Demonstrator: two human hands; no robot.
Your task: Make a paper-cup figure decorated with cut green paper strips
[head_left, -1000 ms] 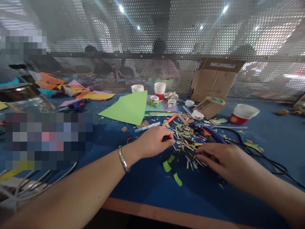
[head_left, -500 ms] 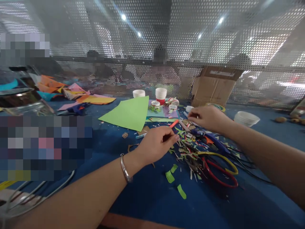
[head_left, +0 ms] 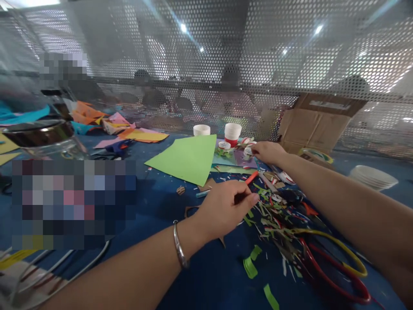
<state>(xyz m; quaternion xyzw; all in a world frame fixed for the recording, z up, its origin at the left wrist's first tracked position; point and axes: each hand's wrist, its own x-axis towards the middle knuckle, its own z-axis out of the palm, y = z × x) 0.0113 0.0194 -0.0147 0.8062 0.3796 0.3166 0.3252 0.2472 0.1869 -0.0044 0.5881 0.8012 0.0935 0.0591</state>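
hands [head_left: 226,211] half curled, the right hand [head_left: 268,153] touching a white disc [head_left: 248,151].

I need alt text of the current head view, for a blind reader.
A person's right hand is at a small white round piece toward the back of a blue table; the left hand is curled beside paper scraps. Scissors with red and yellow handles lie nearby, a large green sheet farther back.

Craft workspace, blue table [head_left: 155,193], paper scraps [head_left: 270,220], coloured sheets [head_left: 146,136], perforated partition [head_left: 200,64]
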